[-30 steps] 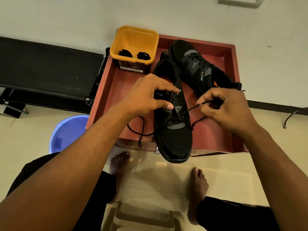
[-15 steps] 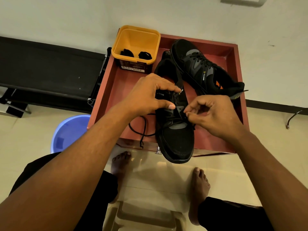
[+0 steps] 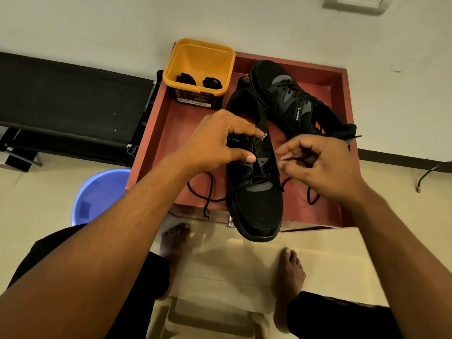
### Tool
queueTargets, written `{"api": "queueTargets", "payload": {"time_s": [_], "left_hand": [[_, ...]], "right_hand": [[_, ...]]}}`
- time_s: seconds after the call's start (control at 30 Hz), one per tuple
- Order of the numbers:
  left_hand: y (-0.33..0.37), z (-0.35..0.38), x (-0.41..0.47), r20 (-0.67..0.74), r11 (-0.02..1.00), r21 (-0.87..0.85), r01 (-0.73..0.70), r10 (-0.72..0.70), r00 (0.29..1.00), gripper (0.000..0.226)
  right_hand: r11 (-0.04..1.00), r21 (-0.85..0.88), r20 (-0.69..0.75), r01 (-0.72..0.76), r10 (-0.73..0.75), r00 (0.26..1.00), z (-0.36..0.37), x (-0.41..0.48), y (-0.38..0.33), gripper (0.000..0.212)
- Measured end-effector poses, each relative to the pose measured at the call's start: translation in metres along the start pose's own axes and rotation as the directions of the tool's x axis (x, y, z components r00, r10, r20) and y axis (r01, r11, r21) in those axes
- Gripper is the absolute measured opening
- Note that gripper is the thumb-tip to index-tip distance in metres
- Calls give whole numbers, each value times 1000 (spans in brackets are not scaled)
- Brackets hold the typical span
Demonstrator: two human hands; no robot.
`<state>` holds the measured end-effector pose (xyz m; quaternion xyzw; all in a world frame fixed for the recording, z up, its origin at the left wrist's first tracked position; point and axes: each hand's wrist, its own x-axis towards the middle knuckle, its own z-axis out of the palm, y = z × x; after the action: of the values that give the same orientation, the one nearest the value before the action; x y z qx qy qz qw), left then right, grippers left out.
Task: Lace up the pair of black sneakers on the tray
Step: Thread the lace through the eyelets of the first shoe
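Red-brown tray [image 3: 156, 143], half-laced black sneaker [image 3: 256, 206] with its toe overhanging the tray's near edge, laced second sneaker [image 3: 291, 99] toward the far right corner, left hand [image 3: 217, 140] clamped over the near sneaker's collar, right hand [image 3: 322, 165] curled, fingertips pinching the black lace [image 3: 291, 159]

i can read "clymb" in pale letters on the side of the near sneaker [image 3: 254, 192], just beside my left hand [image 3: 217, 140], and again on its tongue tab next to a small yellow mark. the far sneaker [image 3: 293, 101] carries the same "clymb" on its side, while the label on the yellow tub [image 3: 198, 69] is too small to make out.
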<state>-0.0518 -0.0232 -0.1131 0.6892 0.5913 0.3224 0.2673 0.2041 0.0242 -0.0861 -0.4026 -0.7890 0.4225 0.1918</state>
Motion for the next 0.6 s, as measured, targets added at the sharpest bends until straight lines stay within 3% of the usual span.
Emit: {"api": "queueTargets", "payload": {"time_s": [0.07,0.2,0.37,0.6], "left_hand": [[0,0,0,4,1000,1,1,-1,1000,54],[0,1,0,1,1000,-4,-17,17,1000,53],[0,1,0,-5,1000,5,-24,24,1000,53],[3,0,0,14,1000,28,-5,5,1000,55]], "right_hand": [[1000,-11,59,25,-25,998,14,-3,-4,15],[1000,-24,-62,6,-7,998,-1,3,3,14],[999,-36,55,34,-32,998,15,-2,-3,16],[979,-202,-209,-41,-2,978,-10,-2,-4,11]]}}
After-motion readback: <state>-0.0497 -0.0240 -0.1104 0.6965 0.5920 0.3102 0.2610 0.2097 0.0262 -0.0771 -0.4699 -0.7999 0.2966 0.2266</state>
